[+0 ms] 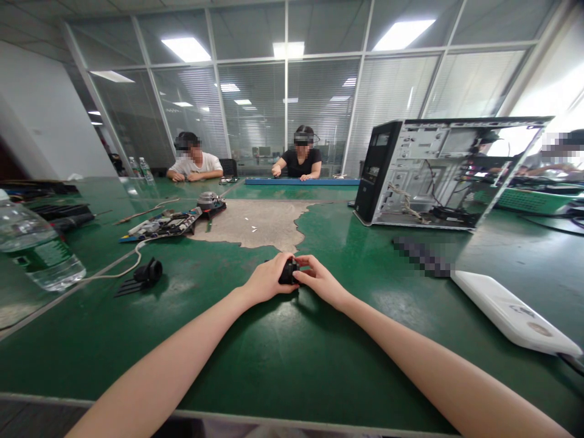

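Observation:
Between my hands, just above the green table [255, 377], is a small black rounded part [288, 272], partly hidden by my fingers. My left hand [268, 281] is wrapped around its left side, with the thumb beneath and the fingers over the top. From the right, the thumb and fingertips of my right hand [322, 283] pinch its edge. To the left lies another black piece [148, 272] with a round ring end and flat prongs. Beyond it are a circuit board [159, 225] and a cooler with a fan [210, 202].
An open computer case [424, 176] stands at right, with a white power bank [515, 310] and cable nearer me. At left is a water bottle [39, 243]. A worn bare patch [264, 222] marks the tabletop. Two people sit across the table; another is at far right.

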{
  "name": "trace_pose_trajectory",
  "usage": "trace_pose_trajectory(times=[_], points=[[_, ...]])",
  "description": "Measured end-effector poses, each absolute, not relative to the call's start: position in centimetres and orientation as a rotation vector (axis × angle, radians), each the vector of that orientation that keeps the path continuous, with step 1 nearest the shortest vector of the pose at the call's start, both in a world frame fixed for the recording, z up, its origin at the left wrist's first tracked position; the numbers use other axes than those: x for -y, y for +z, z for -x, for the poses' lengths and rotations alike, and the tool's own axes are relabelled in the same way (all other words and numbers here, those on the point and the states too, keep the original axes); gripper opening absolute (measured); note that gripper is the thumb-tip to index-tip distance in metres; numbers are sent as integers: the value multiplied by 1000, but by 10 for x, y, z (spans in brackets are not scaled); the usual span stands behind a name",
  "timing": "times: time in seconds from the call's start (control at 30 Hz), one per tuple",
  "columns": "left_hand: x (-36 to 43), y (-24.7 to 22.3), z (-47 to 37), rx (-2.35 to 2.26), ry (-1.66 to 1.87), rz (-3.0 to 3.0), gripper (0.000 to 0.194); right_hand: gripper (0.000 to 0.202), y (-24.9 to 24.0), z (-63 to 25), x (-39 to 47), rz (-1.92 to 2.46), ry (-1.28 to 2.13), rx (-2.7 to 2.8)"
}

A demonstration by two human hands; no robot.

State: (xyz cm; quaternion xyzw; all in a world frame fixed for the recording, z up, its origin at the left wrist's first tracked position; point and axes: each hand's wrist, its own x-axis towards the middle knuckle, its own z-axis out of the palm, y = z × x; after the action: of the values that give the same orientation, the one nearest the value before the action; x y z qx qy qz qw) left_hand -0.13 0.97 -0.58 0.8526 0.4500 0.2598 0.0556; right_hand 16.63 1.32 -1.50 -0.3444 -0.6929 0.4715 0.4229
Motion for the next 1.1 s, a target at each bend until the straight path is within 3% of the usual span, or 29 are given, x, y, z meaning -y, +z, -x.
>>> trace_pose_trajectory(times=[0.43,0.67,1.1], points=[[-9,-5,1,-1375,793,-2558,62,22,-13,-166,-10,754,1189,1748],[-9,-4,1,-1357,787,-2573,61,32,-13,-166,-11,869,1173,1742],[-9,-5,1,-1373,778,-2570,61,28,-13,-167,-10,782,1197,1739]])
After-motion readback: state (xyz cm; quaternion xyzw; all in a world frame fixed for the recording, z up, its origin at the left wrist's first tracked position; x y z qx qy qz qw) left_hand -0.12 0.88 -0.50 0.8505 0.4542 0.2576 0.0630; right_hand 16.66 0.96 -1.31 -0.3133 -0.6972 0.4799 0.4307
